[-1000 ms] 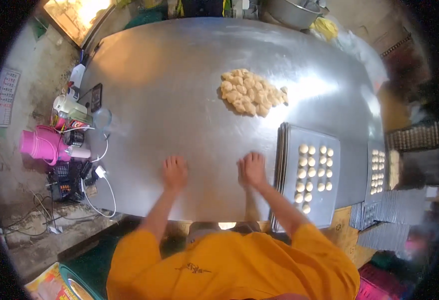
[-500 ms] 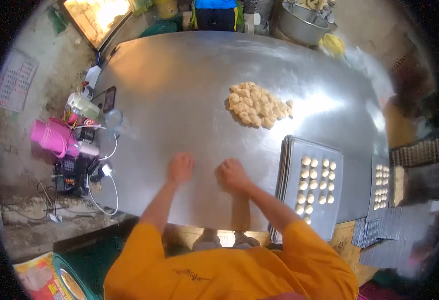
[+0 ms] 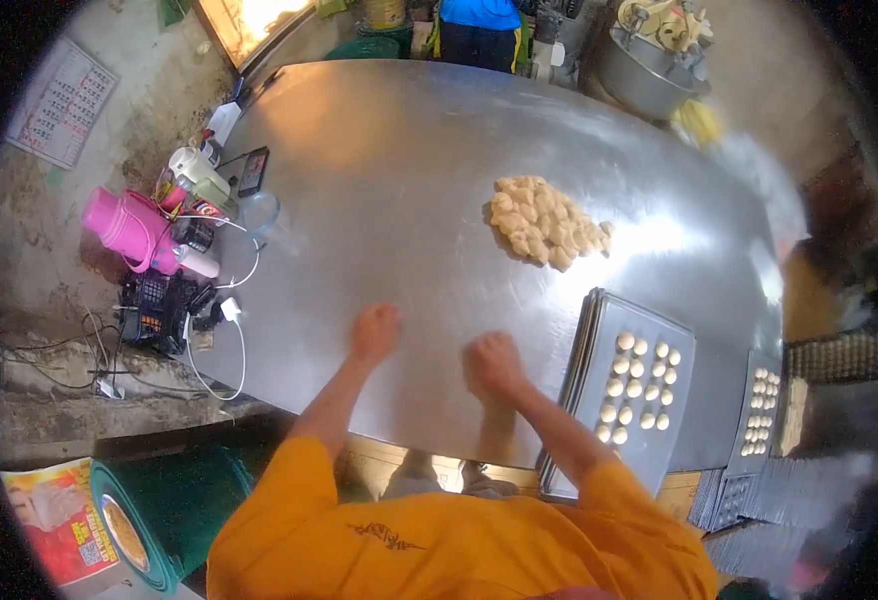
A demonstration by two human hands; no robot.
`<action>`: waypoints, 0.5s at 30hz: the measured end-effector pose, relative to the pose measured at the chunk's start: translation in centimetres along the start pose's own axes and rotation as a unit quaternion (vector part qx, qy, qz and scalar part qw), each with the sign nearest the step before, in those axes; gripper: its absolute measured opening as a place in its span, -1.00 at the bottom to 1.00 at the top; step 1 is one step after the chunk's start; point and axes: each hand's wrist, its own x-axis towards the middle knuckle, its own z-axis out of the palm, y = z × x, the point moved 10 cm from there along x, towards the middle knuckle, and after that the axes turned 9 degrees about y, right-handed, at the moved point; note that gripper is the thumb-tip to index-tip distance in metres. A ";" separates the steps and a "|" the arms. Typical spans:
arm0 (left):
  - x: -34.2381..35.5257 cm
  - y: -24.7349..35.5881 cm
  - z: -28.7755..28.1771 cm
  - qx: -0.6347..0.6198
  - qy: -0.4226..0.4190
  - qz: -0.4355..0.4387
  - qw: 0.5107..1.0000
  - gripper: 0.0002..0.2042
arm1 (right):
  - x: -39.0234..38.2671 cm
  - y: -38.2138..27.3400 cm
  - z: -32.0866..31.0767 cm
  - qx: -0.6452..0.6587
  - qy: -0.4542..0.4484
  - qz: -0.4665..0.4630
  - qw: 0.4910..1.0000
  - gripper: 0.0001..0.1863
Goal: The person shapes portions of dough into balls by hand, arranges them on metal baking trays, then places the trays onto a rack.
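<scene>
As the person in the orange shirt (image 3: pixel 459 550) stands at the near edge of the steel table (image 3: pixel 359 200), both forearms (image 3: pixel 331 402) reach out over the metal, and here come the two bare hands, side by side with a gap between them. The right hand (image 3: pixel 497 362) is down low at the tabletop, fingers curled under; the left hand (image 3: pixel 374 332) sits a touch farther out, curled as well. Anything beneath those palms? From where I'm standing I can't tell, nor how tightly either one is closed. Just by the right forearm we've got a tray (image 3: pixel 627 312) topping a stack (image 3: pixel 571 388), with pale, round dough balls (image 3: pixel 636 368) in rows, and another tray (image 3: pixel 742 462) of them over at the table's right edge. Across to the left, a white plug (image 3: pixel 230 309) on a looping cable (image 3: pixel 242 375), then a pink jug (image 3: pixel 134 232), and a dark phone (image 3: pixel 253 172) beyond. And there, out past the hands, lies the heap of dough pieces (image 3: pixel 544 222), lumpy and close-packed, right beside a bright glare on the steel. Farther off, a yellow bag (image 3: pixel 697 122), then a big metal bowl (image 3: pixel 649 75).
</scene>
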 end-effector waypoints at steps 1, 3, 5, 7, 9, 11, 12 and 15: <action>-1.6 -2.4 -0.1 -0.002 -0.018 -0.048 0.999 -0.84 | -1.5 3.6 -0.5 -0.021 0.009 0.064 0.998 -0.82; -7.9 -2.9 -1.7 0.084 0.018 -0.026 0.996 -0.85 | -9.0 6.7 0.9 -0.141 -0.068 0.116 0.981 -0.80; -14.8 -0.1 -2.9 0.133 0.040 0.020 0.990 -0.84 | -12.3 1.5 -2.4 -0.137 -0.003 0.136 0.981 -0.79; -14.9 4.4 -2.8 0.091 0.008 0.002 0.996 -0.84 | -9.6 -3.1 -1.7 -0.080 -0.030 0.125 0.989 -0.78; -10.4 5.4 -1.2 -0.064 -0.049 -0.130 0.988 -0.80 | -7.0 -5.0 1.3 -0.030 -0.055 0.065 0.996 -0.79; -6.6 3.1 1.4 -0.127 -0.205 -0.171 0.955 -0.79 | -4.7 -4.7 3.5 -0.024 -0.126 0.007 0.992 -0.84; -6.0 0.4 1.5 -0.129 -0.178 -0.199 0.955 -0.79 | -4.0 -4.6 3.2 -0.015 -0.196 -0.003 0.981 -0.87; -9.5 -3.9 -0.2 -0.077 -0.065 -0.132 0.986 -0.78 | -9.2 2.3 3.4 -0.076 -0.207 0.097 0.971 -0.80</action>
